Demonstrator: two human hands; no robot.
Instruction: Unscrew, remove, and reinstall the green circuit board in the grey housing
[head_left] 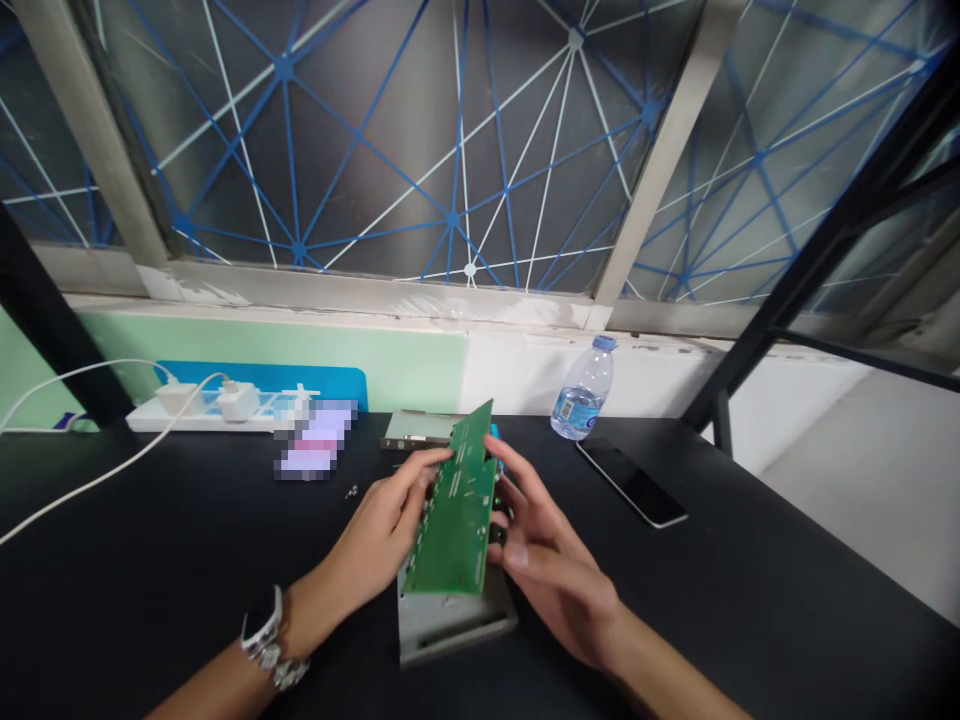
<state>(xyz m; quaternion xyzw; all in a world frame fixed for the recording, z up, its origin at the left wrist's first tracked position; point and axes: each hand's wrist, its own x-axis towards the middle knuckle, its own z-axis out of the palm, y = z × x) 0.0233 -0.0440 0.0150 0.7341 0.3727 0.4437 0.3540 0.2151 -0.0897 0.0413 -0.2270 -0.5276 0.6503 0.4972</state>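
Note:
A green circuit board (pixel 454 530) is held up at a tilt between my two hands, over a grey metal plate (pixel 457 625) on the black table. My left hand (pixel 390 515) grips the board's left edge, its fingers partly behind it. Along the right edge, the fingers and thumb of my right hand (pixel 551 560) close on the board near dark components that show only in part. Behind the board lies a flat grey metal box (pixel 420 428), partly covered by the board. A few tiny metal pieces (pixel 352 491), probably screws, lie left of my left hand.
A water bottle (pixel 583 390) stands against the wall, with a phone (pixel 634 485) lying in front of it. At the back left are a white power strip (pixel 217 408) with cables and a blurred-out purple item (pixel 319 440). Black frame posts rise on both sides.

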